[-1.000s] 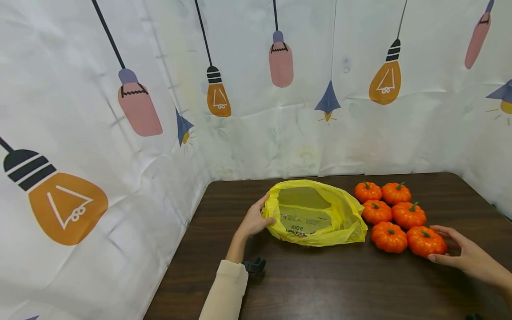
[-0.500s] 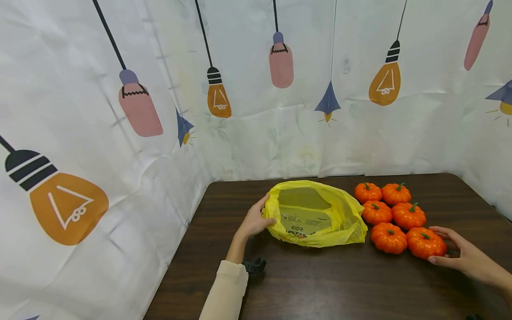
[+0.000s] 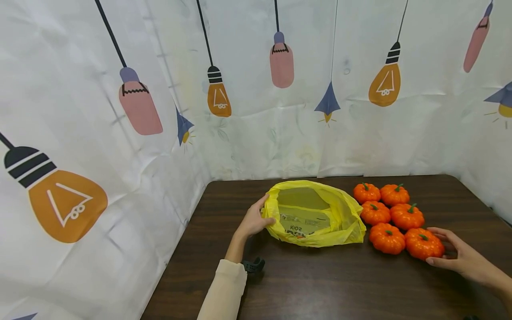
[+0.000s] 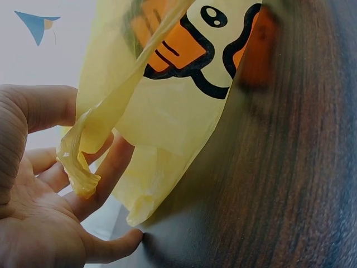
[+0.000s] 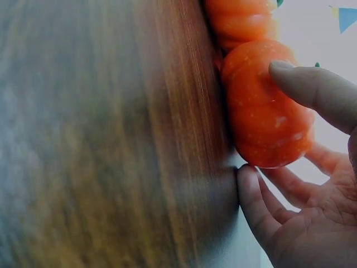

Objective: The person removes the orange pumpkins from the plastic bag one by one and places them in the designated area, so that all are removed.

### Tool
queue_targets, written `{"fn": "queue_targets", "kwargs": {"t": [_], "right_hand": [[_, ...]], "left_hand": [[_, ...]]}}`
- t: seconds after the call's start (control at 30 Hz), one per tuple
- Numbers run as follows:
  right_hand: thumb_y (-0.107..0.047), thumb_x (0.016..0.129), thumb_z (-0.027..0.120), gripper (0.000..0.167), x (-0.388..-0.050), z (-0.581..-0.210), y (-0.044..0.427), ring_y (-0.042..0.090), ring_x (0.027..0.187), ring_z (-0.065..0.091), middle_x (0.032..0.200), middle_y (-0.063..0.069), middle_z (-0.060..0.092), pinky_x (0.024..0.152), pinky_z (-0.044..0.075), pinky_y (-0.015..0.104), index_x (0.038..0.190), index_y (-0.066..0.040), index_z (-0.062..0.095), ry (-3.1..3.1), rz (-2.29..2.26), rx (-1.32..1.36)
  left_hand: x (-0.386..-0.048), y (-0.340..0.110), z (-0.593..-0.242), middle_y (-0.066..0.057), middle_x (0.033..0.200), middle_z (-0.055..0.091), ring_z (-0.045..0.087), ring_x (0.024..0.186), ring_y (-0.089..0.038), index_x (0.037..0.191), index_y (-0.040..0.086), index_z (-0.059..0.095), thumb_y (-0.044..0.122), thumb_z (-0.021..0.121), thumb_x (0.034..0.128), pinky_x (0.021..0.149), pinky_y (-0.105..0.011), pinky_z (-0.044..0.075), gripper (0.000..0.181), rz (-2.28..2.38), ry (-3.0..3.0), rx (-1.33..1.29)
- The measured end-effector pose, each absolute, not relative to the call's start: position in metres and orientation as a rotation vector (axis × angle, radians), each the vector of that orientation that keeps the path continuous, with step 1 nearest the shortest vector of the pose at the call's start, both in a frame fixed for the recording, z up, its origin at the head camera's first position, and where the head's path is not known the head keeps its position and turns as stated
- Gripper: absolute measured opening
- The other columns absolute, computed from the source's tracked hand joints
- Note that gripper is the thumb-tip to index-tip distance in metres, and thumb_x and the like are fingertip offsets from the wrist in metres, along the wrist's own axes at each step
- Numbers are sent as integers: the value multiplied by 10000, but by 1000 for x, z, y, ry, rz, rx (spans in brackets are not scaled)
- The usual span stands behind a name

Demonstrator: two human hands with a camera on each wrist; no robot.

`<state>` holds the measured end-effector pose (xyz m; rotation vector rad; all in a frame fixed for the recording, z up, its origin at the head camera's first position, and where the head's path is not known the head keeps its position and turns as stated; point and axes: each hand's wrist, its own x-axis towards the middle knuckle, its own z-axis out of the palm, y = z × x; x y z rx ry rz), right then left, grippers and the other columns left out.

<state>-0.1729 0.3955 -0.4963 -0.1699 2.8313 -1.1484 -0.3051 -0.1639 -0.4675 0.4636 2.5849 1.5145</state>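
In the head view my left hand point(image 3: 253, 221) rests against the left side of a yellow plastic bag point(image 3: 348, 231), whose mouth gapes toward me. The left wrist view shows loosely bent fingers by a bunched strip of the bag point(image 4: 120, 106), the little finger reaching the tabletop. At the right, my right hand point(image 3: 458, 255) lies spread around the near-right orange toy pumpkin point(image 3: 424, 244). Its thumb point(image 5: 312, 89) touches or nearly touches that pumpkin's side, and the other fingers are loosely bent beside it. The pumpkin sits on the table.
Several more orange pumpkins point(image 3: 386, 238) stand in paired rows right of the bag, close together. The dark wooden table point(image 3: 320, 284) stretches in front of them. A white curtain point(image 3: 256, 146) printed with lamps hangs behind and at the left. A black band point(image 3: 254, 265) circles the left wrist.
The head view has shifted very slightly. Both hands, the bag and the pumpkins keep their places.
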Motion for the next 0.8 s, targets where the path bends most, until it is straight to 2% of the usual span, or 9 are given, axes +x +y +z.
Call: {"fn": "queue_targets", "kwargs": {"t": [0.07,0.13,0.2,0.27,0.33,0.4,0.47,0.63,0.8], "right_hand": [[-253,972,713,828,-173,-495,396,285,1162,569,1457,426,304,707,482,172,1527,82,198,2827,-1126,-153],[-265,982,700,840,-173,-494,396,592,1183,435,1464,439,282,736,504,243,1537,86,175,2809,-1123,-141],[-263,983,698,841,-173,-494,396,628,1197,407,1463,442,280,736,511,259,1534,92,171,2808,-1120,-140],[-262,982,700,841,-172,-494,395,505,1194,493,1458,441,287,736,512,262,1535,92,174,2811,-1119,-144],[-259,979,703,840,-171,-493,396,160,1155,561,1451,437,301,724,503,232,1534,92,181,2827,-1111,-160],[-256,977,706,830,-169,-490,396,-143,1062,442,1444,430,320,696,478,184,1533,87,192,2845,-1113,-172],[-262,983,698,819,-169,-487,396,-291,968,271,1441,423,335,690,472,176,1537,76,200,2859,-1118,-173],[-297,1011,657,755,-170,-470,391,-269,964,313,1452,381,346,684,491,205,1531,67,249,2907,-1116,-142],[-369,1023,624,610,-172,-450,376,-22,1063,498,1448,315,380,694,504,261,1428,35,414,2949,-1107,-96]], "left_hand": [[-305,-163,-468,-147,1669,309,457,1430,-396,1634,194,282,94,751,891,837,-366,575,884,1511,2586,465],[-305,-163,-468,-146,1667,315,441,1443,-398,1634,198,284,105,753,892,851,-372,574,883,1505,2587,463],[-304,-164,-467,-157,1660,326,464,1425,-394,1633,197,286,111,757,892,858,-378,577,882,1507,2583,463],[-304,-164,-467,-177,1649,337,534,1356,-384,1633,196,288,117,760,893,842,-376,582,882,1517,2572,468],[-303,-165,-467,-188,1639,346,616,1249,-359,1634,202,285,121,757,896,816,-359,588,880,1529,2555,476],[-302,-166,-467,-186,1640,343,655,1171,-332,1635,208,283,124,750,903,788,-344,591,872,1540,2531,491],[-301,-167,-465,-171,1646,335,656,1169,-320,1636,214,279,130,736,916,793,-339,590,857,1536,2508,511],[-298,-173,-456,-138,1677,287,566,1323,-360,1643,183,253,169,693,965,933,-431,577,808,1458,2493,569],[-291,-179,-442,-177,1666,299,511,1383,-415,1645,137,239,216,657,1000,1025,-512,529,772,1332,2534,559]]}}
